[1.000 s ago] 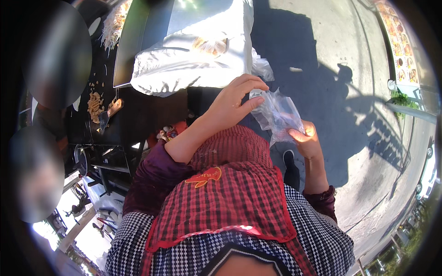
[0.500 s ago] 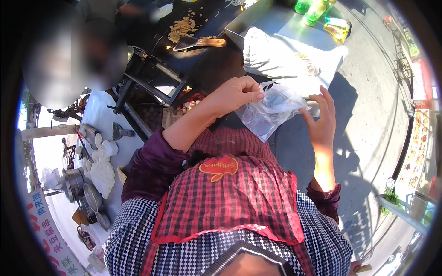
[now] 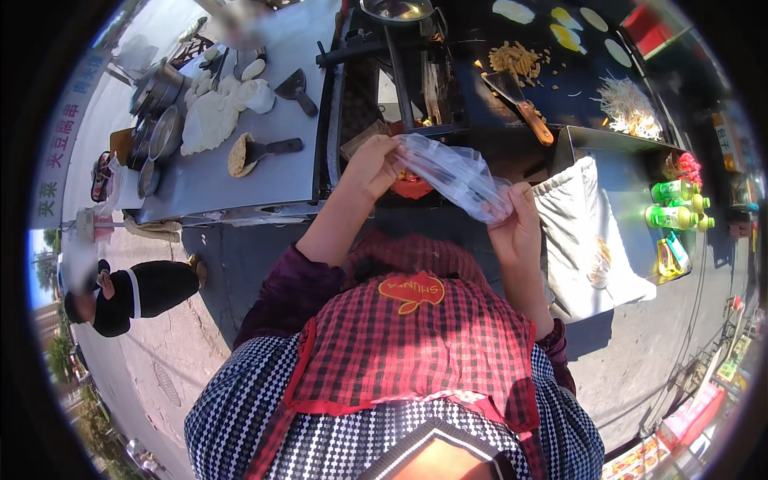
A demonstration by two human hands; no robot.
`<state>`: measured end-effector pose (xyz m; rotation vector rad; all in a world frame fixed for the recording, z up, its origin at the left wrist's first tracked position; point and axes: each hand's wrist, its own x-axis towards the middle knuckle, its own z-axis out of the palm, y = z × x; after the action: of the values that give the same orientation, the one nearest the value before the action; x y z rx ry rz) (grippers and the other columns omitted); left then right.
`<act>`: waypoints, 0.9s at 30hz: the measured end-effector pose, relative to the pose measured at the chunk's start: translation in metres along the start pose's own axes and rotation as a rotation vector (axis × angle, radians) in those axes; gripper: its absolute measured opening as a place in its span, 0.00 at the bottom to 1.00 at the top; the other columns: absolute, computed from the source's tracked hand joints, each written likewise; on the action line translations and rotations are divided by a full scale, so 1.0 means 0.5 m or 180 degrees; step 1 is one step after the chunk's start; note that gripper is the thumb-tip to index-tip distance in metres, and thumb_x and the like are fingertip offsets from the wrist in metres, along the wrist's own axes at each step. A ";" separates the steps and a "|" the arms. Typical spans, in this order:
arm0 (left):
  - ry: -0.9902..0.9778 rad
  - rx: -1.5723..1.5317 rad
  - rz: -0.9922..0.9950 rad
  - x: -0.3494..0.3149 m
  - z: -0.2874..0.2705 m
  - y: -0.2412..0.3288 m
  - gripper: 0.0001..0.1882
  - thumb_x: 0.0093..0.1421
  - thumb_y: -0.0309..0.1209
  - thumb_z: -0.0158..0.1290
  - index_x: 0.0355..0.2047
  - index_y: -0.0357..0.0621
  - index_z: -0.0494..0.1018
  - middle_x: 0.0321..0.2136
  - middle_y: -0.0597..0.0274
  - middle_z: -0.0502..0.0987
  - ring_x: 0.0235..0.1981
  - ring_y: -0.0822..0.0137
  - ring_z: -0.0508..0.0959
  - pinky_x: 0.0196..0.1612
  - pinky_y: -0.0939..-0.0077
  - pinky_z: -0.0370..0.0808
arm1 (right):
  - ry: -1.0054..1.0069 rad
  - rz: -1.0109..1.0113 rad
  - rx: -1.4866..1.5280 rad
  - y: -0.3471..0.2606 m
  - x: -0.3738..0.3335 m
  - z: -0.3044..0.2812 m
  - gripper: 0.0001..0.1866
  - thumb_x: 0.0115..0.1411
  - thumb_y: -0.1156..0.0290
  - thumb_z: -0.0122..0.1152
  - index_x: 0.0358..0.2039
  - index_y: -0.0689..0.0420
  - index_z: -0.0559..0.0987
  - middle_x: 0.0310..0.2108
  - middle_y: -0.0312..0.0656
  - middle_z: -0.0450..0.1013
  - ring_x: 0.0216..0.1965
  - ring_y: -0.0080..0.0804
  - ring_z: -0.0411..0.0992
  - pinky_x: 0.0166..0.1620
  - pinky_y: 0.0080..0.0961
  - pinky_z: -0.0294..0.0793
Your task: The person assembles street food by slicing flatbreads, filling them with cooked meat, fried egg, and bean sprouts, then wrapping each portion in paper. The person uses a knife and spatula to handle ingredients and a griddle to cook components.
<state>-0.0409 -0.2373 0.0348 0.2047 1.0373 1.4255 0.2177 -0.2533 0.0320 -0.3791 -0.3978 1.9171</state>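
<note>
A clear plastic bag (image 3: 452, 172) is stretched between my two hands in front of the red checked apron. My left hand (image 3: 374, 166) pinches its upper left edge, fingers closed. At the bag's lower right end, my right hand (image 3: 517, 218) is closed on the film. The bag looks thin and crumpled, and I see nothing inside it. Just right of my right hand lies a white cloth (image 3: 572, 228) over a metal tray. Beyond the bag, a scraper with a wooden handle (image 3: 524, 112) rests on the dark griddle beside a heap of fried strips (image 3: 516, 62).
A metal worktop (image 3: 280, 172) at left carries dough (image 3: 210, 124), a black scraper (image 3: 297, 92) and a flatbread (image 3: 240, 154) under a spatula. Pots (image 3: 164, 132) stand at its far left. Green bottles (image 3: 676, 204) sit on the right. A person (image 3: 144, 296) is in the street.
My view has swung left toward the worktop. The bag is now held by both hands; before, my right hand was spread beside it with fingers apart.
</note>
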 end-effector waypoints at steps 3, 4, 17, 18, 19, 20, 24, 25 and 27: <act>0.0047 0.0262 0.0648 -0.026 -0.080 0.047 0.08 0.68 0.26 0.53 0.32 0.45 0.65 0.26 0.68 0.71 0.25 0.74 0.72 0.29 0.80 0.71 | 0.0575 0.0696 -0.2385 0.049 0.032 -0.015 0.07 0.67 0.75 0.58 0.43 0.57 0.71 0.30 0.36 0.70 0.32 0.25 0.70 0.43 0.26 0.73; 0.0020 0.0653 0.0903 -0.043 -0.093 0.070 0.08 0.67 0.26 0.54 0.32 0.45 0.65 0.26 0.69 0.70 0.25 0.73 0.71 0.30 0.78 0.70 | 0.0479 -0.0122 -0.3778 0.069 0.053 0.007 0.18 0.62 0.70 0.67 0.49 0.58 0.71 0.37 0.40 0.71 0.37 0.33 0.72 0.48 0.34 0.73; 0.2267 0.4640 0.1969 -0.241 -0.549 0.211 0.18 0.55 0.17 0.48 0.46 0.42 0.74 0.39 0.48 0.75 0.43 0.45 0.78 0.45 0.55 0.76 | -0.1990 -0.0263 -0.6077 0.532 0.240 0.197 0.06 0.56 0.74 0.58 0.28 0.58 0.69 0.26 0.56 0.72 0.35 0.59 0.72 0.35 0.46 0.71; 0.2168 0.4408 0.2034 -0.237 -0.600 0.215 0.20 0.55 0.17 0.48 0.49 0.42 0.75 0.38 0.47 0.76 0.44 0.45 0.78 0.45 0.55 0.76 | -0.2647 0.0460 -0.5950 0.563 0.264 0.178 0.05 0.58 0.73 0.59 0.30 0.58 0.72 0.27 0.54 0.74 0.33 0.58 0.73 0.36 0.44 0.71; 0.2125 0.4202 0.2199 -0.225 -0.647 0.218 0.22 0.56 0.18 0.49 0.52 0.44 0.74 0.37 0.47 0.77 0.43 0.45 0.78 0.45 0.55 0.76 | -0.2444 0.0858 -0.5296 0.587 0.287 0.184 0.04 0.59 0.73 0.59 0.31 0.58 0.74 0.27 0.53 0.75 0.32 0.57 0.74 0.36 0.44 0.72; 0.2071 0.3996 0.2361 -0.207 -0.694 0.226 0.24 0.56 0.19 0.49 0.54 0.45 0.74 0.36 0.47 0.78 0.42 0.46 0.79 0.45 0.55 0.76 | -0.2213 0.1220 -0.4635 0.613 0.313 0.193 0.04 0.59 0.72 0.60 0.32 0.58 0.75 0.27 0.51 0.75 0.31 0.56 0.74 0.37 0.43 0.72; 0.1932 0.4612 0.2149 -0.107 -0.699 0.309 0.27 0.59 0.24 0.53 0.61 0.46 0.69 0.34 0.45 0.80 0.39 0.46 0.81 0.40 0.58 0.77 | -0.2144 -0.0588 -0.5548 0.736 0.459 0.186 0.08 0.60 0.68 0.65 0.38 0.56 0.79 0.35 0.45 0.76 0.36 0.46 0.75 0.37 0.37 0.74; 0.1871 0.4823 0.1893 -0.081 -0.696 0.321 0.28 0.60 0.26 0.54 0.62 0.47 0.68 0.34 0.46 0.81 0.38 0.47 0.81 0.39 0.58 0.77 | -0.2459 -0.1509 -0.6068 0.762 0.470 0.197 0.09 0.59 0.68 0.66 0.39 0.55 0.79 0.36 0.46 0.76 0.37 0.44 0.75 0.37 0.36 0.75; 0.1710 0.5235 0.1390 -0.025 -0.696 0.345 0.31 0.61 0.30 0.54 0.65 0.48 0.64 0.33 0.49 0.82 0.36 0.49 0.82 0.36 0.57 0.77 | -0.2947 -0.1511 -0.6673 0.804 0.461 0.219 0.13 0.57 0.69 0.65 0.43 0.54 0.77 0.38 0.46 0.74 0.39 0.44 0.75 0.38 0.37 0.76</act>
<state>-0.3981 -0.3694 -0.0420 1.3230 2.5382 0.6094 -0.2440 -0.1920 -0.0663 -0.5243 -2.7246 0.3794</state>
